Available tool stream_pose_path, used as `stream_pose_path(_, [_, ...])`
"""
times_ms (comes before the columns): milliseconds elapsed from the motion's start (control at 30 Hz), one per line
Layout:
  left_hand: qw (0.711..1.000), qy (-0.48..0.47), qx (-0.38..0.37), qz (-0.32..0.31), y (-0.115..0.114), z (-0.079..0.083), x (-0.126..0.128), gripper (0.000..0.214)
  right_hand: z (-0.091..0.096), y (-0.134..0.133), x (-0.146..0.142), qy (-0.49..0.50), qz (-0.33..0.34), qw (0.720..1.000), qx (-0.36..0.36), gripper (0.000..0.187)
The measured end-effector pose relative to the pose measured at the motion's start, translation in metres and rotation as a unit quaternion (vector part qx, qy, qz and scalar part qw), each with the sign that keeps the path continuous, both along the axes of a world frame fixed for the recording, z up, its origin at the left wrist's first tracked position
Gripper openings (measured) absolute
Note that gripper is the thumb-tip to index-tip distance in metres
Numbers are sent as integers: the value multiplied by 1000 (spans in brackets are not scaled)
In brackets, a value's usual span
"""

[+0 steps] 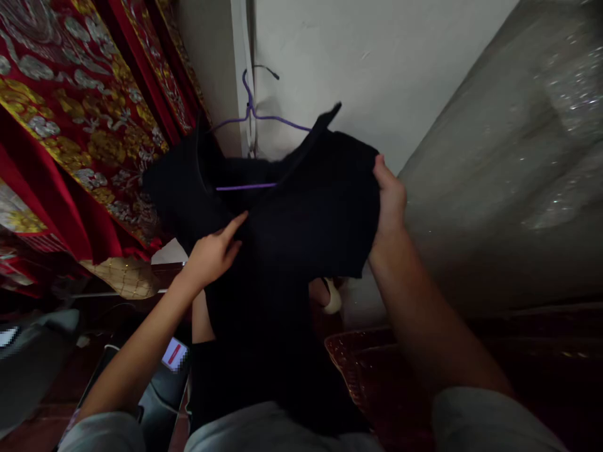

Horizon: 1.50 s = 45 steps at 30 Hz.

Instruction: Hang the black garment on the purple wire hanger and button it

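A black short-sleeved shirt [282, 232] with a raised collar hangs on a purple hanger [277, 119]. The hanger's hook is up by a white strip on the wall, and its lower bar shows through the open neck. My left hand [207, 258] is at the shirt's front, just below the neck opening. Its index finger lies stretched along the cloth while the other fingers curl against it. At the shoulder and sleeve edge on the right, my right hand [392, 198] grips the shirt, its thumb in front and the other fingers hidden.
Red cloth with gold and silver embroidery [94, 113] hangs at the left. Clear plastic sheeting [494, 188] covers something large on the right. A phone with a lit screen [174, 354] lies low at the left. A pale shoe [332, 298] shows behind the shirt.
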<state>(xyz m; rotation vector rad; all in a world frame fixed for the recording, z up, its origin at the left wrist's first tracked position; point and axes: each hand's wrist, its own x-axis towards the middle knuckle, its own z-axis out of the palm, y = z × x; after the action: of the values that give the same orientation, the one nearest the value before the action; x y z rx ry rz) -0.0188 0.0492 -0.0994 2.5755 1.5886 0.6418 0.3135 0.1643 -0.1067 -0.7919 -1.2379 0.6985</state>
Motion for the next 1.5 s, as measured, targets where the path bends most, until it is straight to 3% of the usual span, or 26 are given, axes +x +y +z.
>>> stream_pose_path(100, [997, 54, -38, 29, 7, -31, 10, 51, -22, -34, -8, 126, 42, 986, -101, 53])
stream_pose_path(200, [1000, 10, 19, 23, -6, -61, 20, 27, -38, -33, -9, 142, -47, 983, -107, 47])
stream_pose_path(333, [979, -177, 101, 15, -36, -92, 36, 8, -51, -26, -15, 100, -174, 977, -67, 38])
stream_pose_path(400, [953, -271, 135, 9, -49, -105, 51, 8, -62, -47, -31, 99, -248, 963, -32, 39])
stream_pose_path(467, [918, -363, 155, 33, -59, -118, 72, 14, -80, -85, -56, 116, -307, 945, 0, 35])
stream_pose_path(533, [864, -474, 145, 87, -68, -129, 95, 47, -102, -127, -83, 152, -251, 956, -16, 18])
stream_pose_path(600, [805, -569, 116, 124, -75, -136, 113, 67, -121, -160, -105, 94, -65, 988, -99, 18])
stream_pose_path(667, [791, -592, 98, 116, -81, -138, 121, 49, -133, -177, -116, 43, 64, 988, -137, 20])
stream_pose_path(733, [817, -561, 106, 85, -84, -136, 119, 22, -134, -180, -119, 22, 101, 987, -119, 18])
stream_pose_path(833, [842, -525, 117, 41, -87, -127, 108, 25, -125, -177, -120, 13, 81, 994, -70, 18])
stream_pose_path(1000, [839, -536, 89, 8, -91, -120, 105, 35, -114, -178, -125, 11, 0, 1000, -26, 7])
stream_pose_path(1200, [762, -640, 67, 74, -88, -130, 116, 37, -112, -175, -122, -61, 3, 998, 25, 10])
stream_pose_path(1367, [831, -552, 53, 50, -87, -130, 115, 22, -116, -176, -123, -61, -48, 996, 34, 10])
stream_pose_path(1500, [842, -536, 58, 32, -90, -123, 112, 5, -118, -177, -123, -72, -81, 993, 55, 13])
